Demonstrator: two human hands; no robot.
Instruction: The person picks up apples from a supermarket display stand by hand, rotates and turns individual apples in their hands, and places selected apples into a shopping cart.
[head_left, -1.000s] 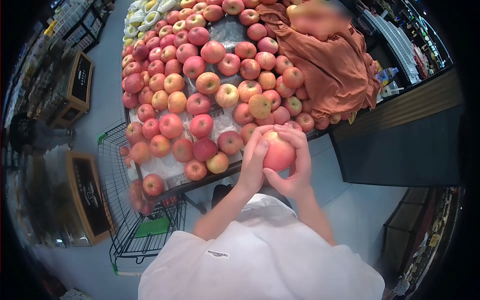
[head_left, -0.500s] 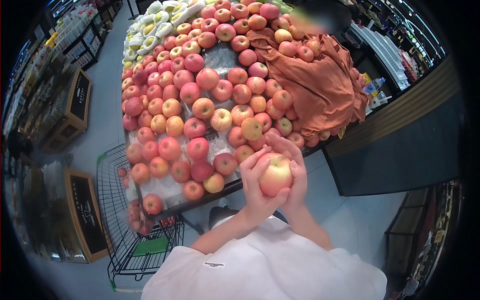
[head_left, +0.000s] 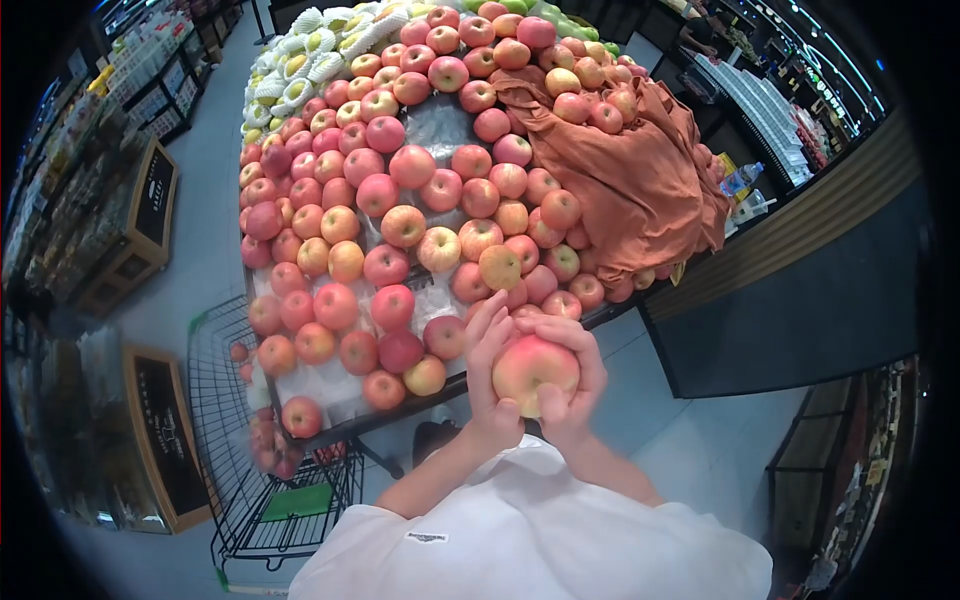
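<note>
At the far left of the frame stand dark wooden display stands (head_left: 158,200), and below them, at lower left, a black wire shopping cart (head_left: 262,480) sits against the edge of the bench (head_left: 400,410), with a few apples visible through its mesh. The bench fills the upper middle of the frame, heaped with red and yellow apples (head_left: 400,190); white-netted fruit (head_left: 300,50) lies at its top left end. Just below the heap, in the lower centre, the left hand (head_left: 487,375) curls around the left side of one apple (head_left: 533,370), fingers pointing up over it. The right hand (head_left: 572,385) wraps the same apple from the right and top, so both hands clasp it, held close above the bench's front edge. To the upper right, an orange-brown cloth (head_left: 640,190) drapes over the apples.
</note>
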